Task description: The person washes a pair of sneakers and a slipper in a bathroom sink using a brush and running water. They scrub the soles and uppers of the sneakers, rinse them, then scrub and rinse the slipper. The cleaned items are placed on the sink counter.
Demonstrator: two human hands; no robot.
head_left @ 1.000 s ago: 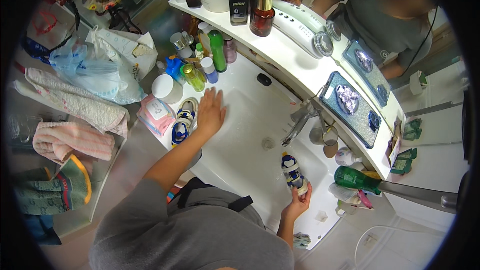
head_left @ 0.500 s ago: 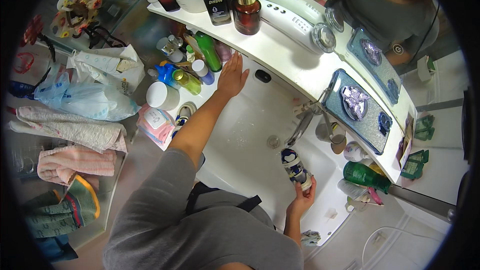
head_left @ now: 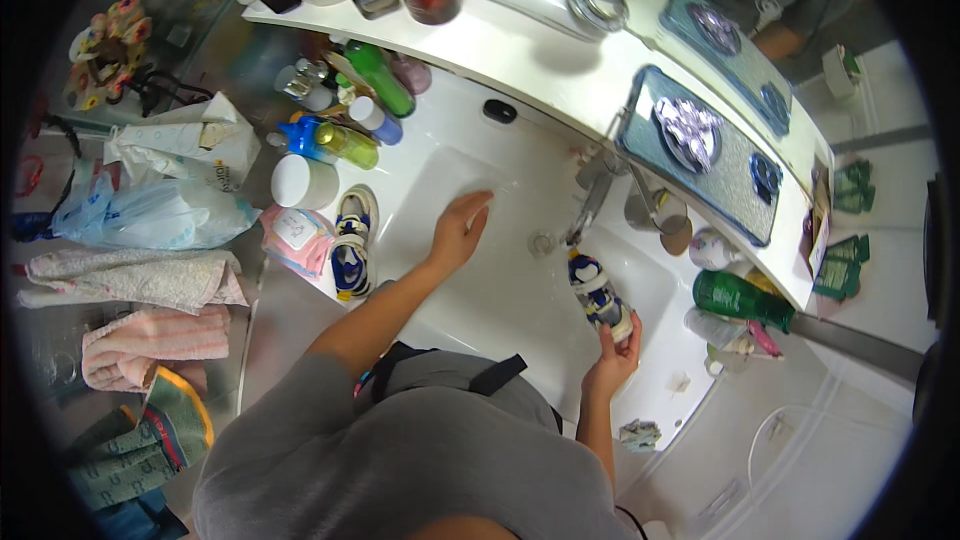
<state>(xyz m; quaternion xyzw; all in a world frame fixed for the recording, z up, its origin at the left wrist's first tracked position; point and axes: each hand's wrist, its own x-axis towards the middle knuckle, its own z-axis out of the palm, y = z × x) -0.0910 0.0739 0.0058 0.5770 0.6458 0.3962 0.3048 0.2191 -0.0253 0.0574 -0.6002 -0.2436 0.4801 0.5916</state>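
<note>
1. Sink [head_left: 490,315]: one, white.
2. Resting shoe [head_left: 353,240], one of two: on the sink's left ledge [head_left: 393,178].
3. Held shoe [head_left: 594,290]: over the sink, beside the faucet [head_left: 592,202].
4. Right hand [head_left: 614,350], one of two: fingers gripping that shoe.
5. Left hand [head_left: 460,233]: empty, fingers close together; sink contact uncertain.

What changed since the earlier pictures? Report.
The left hand drew back from near the green plastic bottle to over the white basin. Nothing was grasped or released: the right hand still holds one blue-and-white shoe by the chrome faucet; its matching shoe stays on the left rim.
</note>
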